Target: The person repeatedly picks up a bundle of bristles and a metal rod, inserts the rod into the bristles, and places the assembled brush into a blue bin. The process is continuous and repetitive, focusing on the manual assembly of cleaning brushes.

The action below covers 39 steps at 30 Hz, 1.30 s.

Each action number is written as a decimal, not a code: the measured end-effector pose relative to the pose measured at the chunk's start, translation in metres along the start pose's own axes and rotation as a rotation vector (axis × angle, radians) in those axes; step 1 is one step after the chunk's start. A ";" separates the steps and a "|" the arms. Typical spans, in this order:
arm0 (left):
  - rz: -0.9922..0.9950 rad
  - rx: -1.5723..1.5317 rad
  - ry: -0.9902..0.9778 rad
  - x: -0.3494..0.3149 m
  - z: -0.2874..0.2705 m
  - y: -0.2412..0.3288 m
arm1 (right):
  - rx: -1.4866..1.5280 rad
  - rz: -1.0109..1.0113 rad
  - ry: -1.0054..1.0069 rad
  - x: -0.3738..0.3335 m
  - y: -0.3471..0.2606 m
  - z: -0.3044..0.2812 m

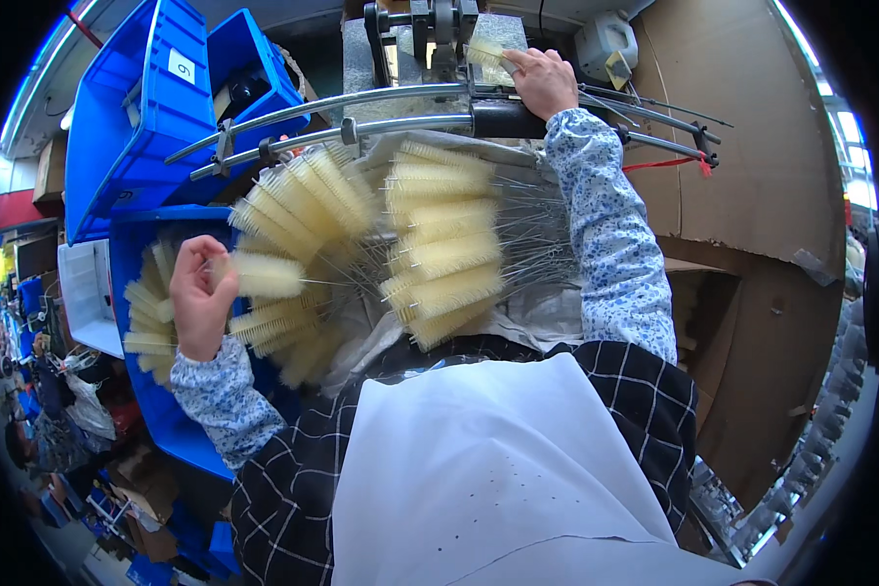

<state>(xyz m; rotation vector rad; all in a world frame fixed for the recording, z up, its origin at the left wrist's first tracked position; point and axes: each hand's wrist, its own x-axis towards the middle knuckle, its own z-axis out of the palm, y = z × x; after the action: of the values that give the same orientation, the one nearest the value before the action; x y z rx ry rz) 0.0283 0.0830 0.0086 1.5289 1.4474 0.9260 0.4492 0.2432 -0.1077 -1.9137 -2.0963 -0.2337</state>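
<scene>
My left hand (203, 293) is closed round the bristle end of a cream bottle brush (269, 275), whose thin wire stem points right. At the far side, my right hand (547, 83) pinches another cream brush (485, 52) beside a metal machine (438, 29); its other end is out of sight there. Between my arms lies a stack of finished-looking brushes (444, 234) with bristles to the left and wire stems to the right. A second fan of brushes (308, 195) lies left of it, its stems crossing toward the middle.
Two curved metal rails (400, 95) with clamps run across in front of the machine. Blue bins (142, 127) stand at the left, and a lower blue bin (181, 420) holds more brushes (151, 313). Large cardboard (742, 127) and a white jug (606, 41) are at the right.
</scene>
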 end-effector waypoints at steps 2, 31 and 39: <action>0.072 -0.030 -0.032 -0.009 -0.011 0.015 | -0.029 0.025 -0.066 0.004 -0.004 -0.008; 0.465 -0.230 0.421 -0.009 -0.040 0.026 | 0.118 0.203 0.163 0.000 -0.007 0.015; 0.506 -0.185 0.340 0.000 -0.030 0.026 | 0.117 0.280 0.014 0.018 -0.087 0.014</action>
<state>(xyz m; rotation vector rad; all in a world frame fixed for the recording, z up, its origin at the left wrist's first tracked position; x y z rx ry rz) 0.0109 0.0851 0.0449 1.6848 1.1660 1.6397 0.3604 0.2555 -0.1084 -2.0958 -1.7638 -0.0615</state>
